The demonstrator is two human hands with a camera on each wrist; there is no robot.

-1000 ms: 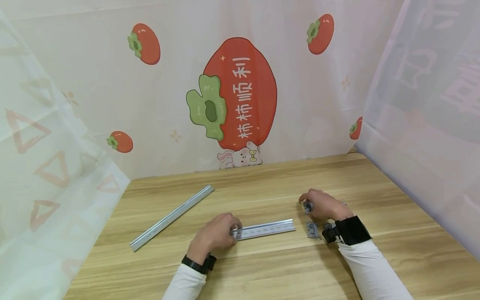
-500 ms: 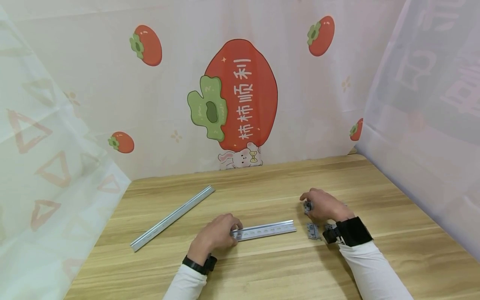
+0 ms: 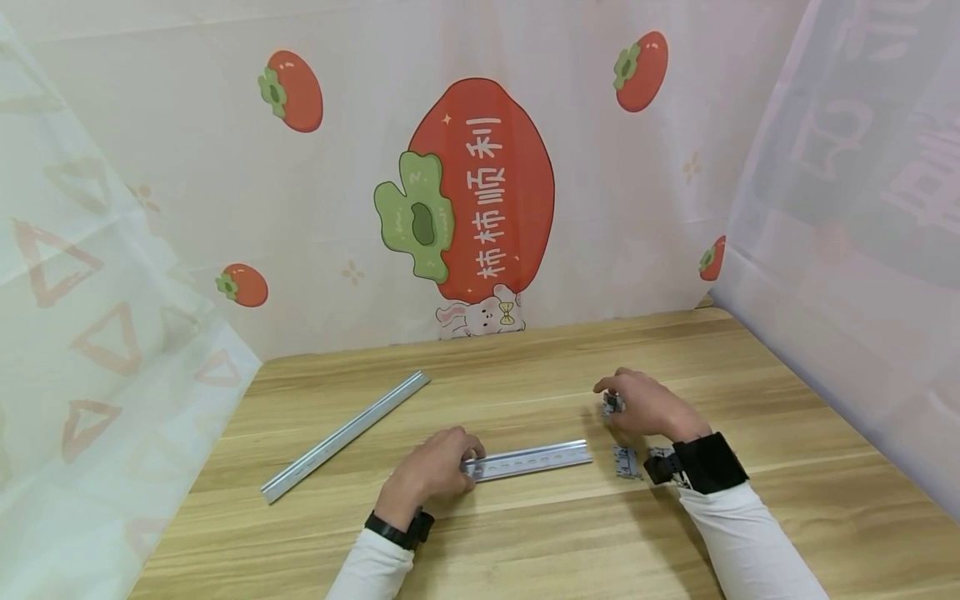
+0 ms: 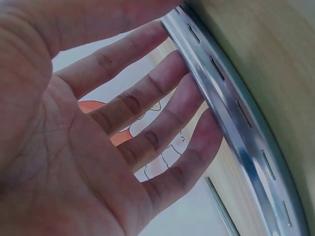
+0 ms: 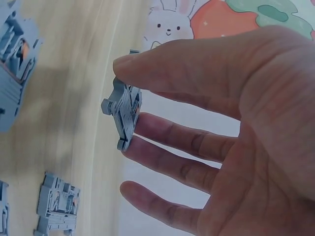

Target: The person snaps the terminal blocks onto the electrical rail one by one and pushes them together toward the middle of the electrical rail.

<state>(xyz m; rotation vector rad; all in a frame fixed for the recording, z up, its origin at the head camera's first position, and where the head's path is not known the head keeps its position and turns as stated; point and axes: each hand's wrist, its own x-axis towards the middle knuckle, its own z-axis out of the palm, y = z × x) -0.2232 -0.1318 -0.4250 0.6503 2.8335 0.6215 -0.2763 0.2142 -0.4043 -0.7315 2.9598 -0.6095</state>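
Note:
My left hand [image 3: 433,468] holds the left end of a slotted metal DIN rail [image 3: 536,459] that lies on the wooden table. In the left wrist view, its fingertips touch one long edge of the rail [image 4: 229,108], with the thumb across the top. Over at the right, my right hand [image 3: 651,407] pinches a small grey terminal block [image 3: 612,403]. The right wrist view has this terminal block [image 5: 127,112] between thumb and fingers, tilted and apart from the table. Nearer me lies another grey terminal block [image 3: 626,462], with more partly hidden under the right wrist.
A second, longer DIN rail [image 3: 345,436] lies slantwise at the left of the table [image 3: 517,542]. Loose terminal blocks [image 5: 58,204] lie beside the right hand. A printed cloth [image 3: 337,167] closes off the back, with pale sheets at both sides.
My right hand has risen slightly and shifted a little left, carrying the terminal block with it. The left hand and both rails look still.

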